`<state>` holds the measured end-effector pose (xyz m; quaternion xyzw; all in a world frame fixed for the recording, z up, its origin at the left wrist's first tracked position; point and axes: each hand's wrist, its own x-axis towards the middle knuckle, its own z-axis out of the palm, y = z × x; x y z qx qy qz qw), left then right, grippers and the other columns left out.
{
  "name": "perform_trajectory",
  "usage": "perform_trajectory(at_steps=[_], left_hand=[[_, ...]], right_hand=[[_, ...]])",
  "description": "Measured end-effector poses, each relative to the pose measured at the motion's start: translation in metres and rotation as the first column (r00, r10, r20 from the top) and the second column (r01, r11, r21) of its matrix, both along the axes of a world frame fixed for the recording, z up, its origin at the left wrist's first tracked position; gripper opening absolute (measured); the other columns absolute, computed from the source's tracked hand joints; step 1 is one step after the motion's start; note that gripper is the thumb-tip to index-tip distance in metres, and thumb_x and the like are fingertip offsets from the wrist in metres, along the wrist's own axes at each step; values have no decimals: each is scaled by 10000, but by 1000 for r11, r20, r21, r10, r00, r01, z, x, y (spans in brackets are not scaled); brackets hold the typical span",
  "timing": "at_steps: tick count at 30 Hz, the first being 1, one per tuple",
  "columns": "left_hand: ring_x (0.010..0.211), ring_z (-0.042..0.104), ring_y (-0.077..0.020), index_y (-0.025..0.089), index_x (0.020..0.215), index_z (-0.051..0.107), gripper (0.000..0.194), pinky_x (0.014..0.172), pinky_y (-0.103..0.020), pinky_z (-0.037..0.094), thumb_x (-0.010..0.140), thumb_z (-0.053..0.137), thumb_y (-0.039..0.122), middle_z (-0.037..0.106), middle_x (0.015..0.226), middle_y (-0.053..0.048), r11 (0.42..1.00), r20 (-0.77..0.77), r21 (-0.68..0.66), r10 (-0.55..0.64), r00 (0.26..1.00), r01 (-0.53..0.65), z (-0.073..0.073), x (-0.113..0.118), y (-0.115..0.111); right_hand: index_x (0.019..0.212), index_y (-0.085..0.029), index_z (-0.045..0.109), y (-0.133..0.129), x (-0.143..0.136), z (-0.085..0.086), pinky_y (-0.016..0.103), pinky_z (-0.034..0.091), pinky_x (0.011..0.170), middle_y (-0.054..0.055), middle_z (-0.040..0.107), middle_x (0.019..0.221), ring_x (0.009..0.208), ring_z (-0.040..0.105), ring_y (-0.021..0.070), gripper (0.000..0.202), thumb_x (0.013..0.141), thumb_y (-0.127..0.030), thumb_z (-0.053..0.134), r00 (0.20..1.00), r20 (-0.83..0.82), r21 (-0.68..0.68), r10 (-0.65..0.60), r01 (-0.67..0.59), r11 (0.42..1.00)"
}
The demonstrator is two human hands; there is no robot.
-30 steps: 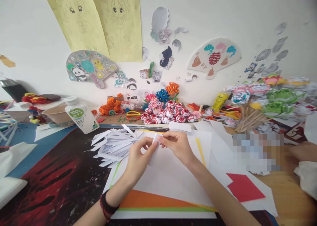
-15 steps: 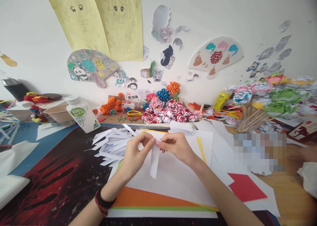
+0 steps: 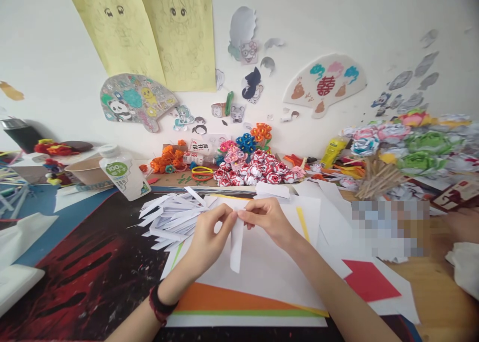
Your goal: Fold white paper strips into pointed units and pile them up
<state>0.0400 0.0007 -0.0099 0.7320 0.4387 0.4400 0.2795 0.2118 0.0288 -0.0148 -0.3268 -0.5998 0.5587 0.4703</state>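
A paper strip [image 3: 236, 249] is being pinched by left hand [image 3: 209, 234] and right hand [image 3: 270, 219] near the white sheet's [image 3: 277, 264] far edge, crumpling being risked by overpressing

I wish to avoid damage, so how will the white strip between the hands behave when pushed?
The strip probably weighs little and creases easily, since it looks like thin paper. Held near its top by the left hand and right hand, it would likely bend at its free end.
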Motion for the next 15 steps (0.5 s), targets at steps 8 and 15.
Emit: perform_trajectory(at_steps=[8,15], left_hand=[[606,469,-122,168,698,566,336,588,-226,372,942,446,365,540,640,2,1000,-7,2,1,1000,-1,-1,3,-1],[585,473,-109,161,664,545,332,574,-213,363,924,482,358,523,611,17,1000,0,-7,23,1000,-23,-3,4,-1]], right_hand=[[642,-162,711,-1,-3,0,245,438,536,-1,594,569,527,512,108,228,714,-372,764,996,-41,33,-77,78,996],[672,-169,726,0,-3,-3,253,438,538,13,631,621,541,526,116,189,696,-348,781,989,-85,37,-125,128,991]])
